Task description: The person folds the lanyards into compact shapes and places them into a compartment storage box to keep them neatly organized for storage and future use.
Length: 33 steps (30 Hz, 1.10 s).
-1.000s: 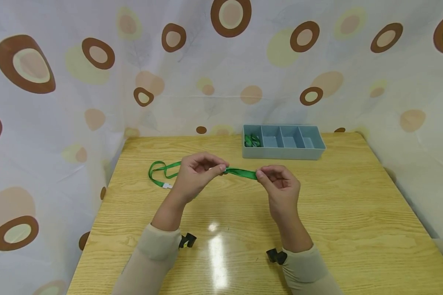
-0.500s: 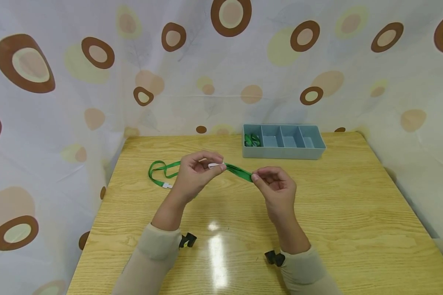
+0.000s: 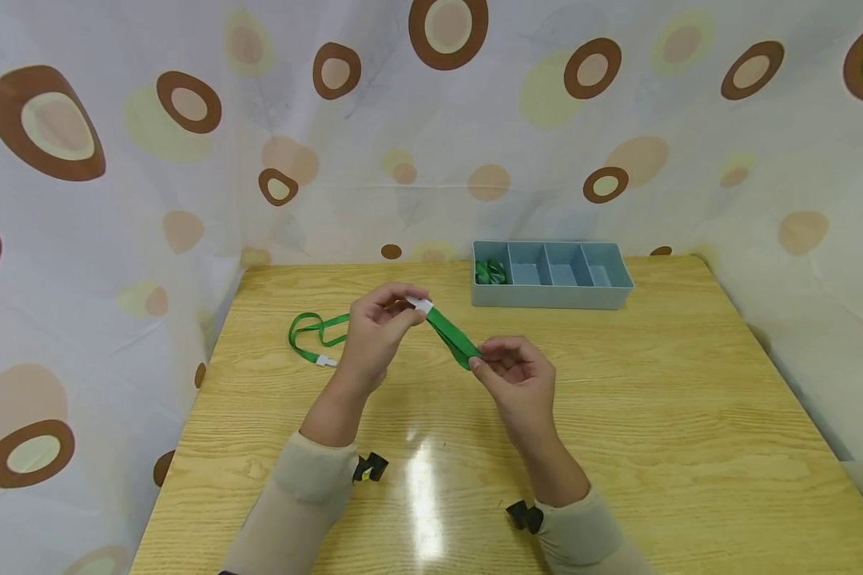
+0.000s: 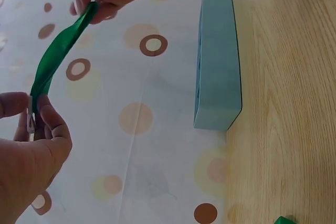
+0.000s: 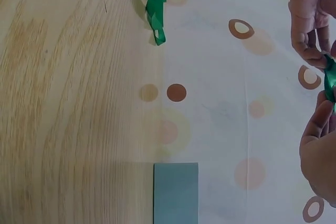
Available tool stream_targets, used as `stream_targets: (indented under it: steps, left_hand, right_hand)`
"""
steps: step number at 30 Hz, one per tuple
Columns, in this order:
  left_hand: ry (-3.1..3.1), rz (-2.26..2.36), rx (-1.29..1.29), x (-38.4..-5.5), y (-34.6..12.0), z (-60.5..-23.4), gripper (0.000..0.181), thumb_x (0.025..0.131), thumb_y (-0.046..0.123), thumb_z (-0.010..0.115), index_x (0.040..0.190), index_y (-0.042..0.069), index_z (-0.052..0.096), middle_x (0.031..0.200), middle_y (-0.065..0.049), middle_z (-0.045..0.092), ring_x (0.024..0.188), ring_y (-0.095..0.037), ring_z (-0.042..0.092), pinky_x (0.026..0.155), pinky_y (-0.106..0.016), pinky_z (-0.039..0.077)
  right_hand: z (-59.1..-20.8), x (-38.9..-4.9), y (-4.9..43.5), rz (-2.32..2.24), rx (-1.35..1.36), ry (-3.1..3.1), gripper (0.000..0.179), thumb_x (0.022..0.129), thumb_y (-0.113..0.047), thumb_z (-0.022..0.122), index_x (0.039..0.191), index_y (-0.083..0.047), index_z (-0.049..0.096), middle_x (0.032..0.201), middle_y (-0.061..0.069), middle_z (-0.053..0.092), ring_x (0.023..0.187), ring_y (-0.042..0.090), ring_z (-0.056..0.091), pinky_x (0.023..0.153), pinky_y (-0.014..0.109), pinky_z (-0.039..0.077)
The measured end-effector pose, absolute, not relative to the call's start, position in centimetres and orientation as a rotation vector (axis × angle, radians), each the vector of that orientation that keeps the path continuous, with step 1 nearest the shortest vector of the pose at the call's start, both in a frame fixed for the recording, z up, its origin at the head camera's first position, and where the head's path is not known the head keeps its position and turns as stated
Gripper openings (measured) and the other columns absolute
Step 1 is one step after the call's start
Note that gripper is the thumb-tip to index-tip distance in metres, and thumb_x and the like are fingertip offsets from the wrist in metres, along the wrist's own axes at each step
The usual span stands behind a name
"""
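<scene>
A folded green lanyard (image 3: 451,335) is stretched between both hands above the table. My left hand (image 3: 377,331) pinches its white clip end (image 3: 420,304) between thumb and fingers. At the other end, lower and nearer, my right hand (image 3: 521,383) pinches the looped green strap. The left wrist view shows the strap (image 4: 55,56) slightly bowed between the two sets of fingertips. A second green lanyard (image 3: 302,339) with a white clip (image 3: 325,361) lies on the table, partly hidden behind my left hand.
A blue-grey box (image 3: 552,296) with several compartments stands at the back of the wooden table (image 3: 690,399). Its leftmost compartment contains a bundled green lanyard (image 3: 491,272). A patterned curtain (image 3: 431,144) hangs right behind the table.
My right hand has moved left and toward me, and my left hand has risen slightly. The held lanyard now slants down to the right, and more of its white clip shows.
</scene>
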State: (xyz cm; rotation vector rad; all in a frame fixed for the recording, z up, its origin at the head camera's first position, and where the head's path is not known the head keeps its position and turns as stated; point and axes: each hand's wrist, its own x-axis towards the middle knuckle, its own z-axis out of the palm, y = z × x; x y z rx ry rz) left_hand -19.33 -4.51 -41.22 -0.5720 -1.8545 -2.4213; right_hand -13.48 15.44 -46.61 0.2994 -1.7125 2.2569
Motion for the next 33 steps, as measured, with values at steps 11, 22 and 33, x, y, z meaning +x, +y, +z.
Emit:
stream_targets:
  steps: [11, 22, 33]
  left_hand:
    - [-1.837, -2.435, -0.508, -19.7, -4.1, -41.0, 0.030, 0.086, -0.008, 0.062, 0.115, 0.002, 0.060, 0.103, -0.011, 0.066, 0.092, -0.019, 0.067, 0.083, -0.025, 0.058]
    - [-1.838, -2.460, -0.481, -19.6, -3.7, -41.1, 0.032, 0.090, -0.005, 0.064, 0.121, 0.001, 0.057, 0.101, -0.010, 0.069, 0.094, -0.020, 0.069, 0.088, -0.030, 0.058]
    - [-1.848, -2.333, -0.410, -19.8, -3.4, -41.6, 0.028, 0.090, -0.001, 0.066, 0.119, 0.001, 0.064, 0.108, -0.016, 0.066, 0.095, -0.020, 0.067, 0.087, -0.028, 0.058]
  right_hand:
    - [-46.7, -13.3, 14.7, 2.240, 0.220, -1.830, 0.025, 0.082, 0.006, 0.075, 0.105, 0.011, 0.065, 0.097, 0.008, 0.069, 0.084, 0.019, 0.069, 0.079, 0.030, 0.061]
    - [-47.0, -12.7, 13.8, 2.246, 0.157, -1.888, 0.024, 0.081, 0.003, 0.077, 0.101, 0.007, 0.063, 0.093, 0.008, 0.067, 0.079, 0.018, 0.069, 0.071, 0.029, 0.060]
    - [-47.1, -12.3, 13.3, 2.014, 0.562, -1.882, 0.022, 0.087, 0.010, 0.067, 0.107, 0.006, 0.058, 0.102, 0.022, 0.059, 0.090, 0.019, 0.066, 0.082, 0.028, 0.059]
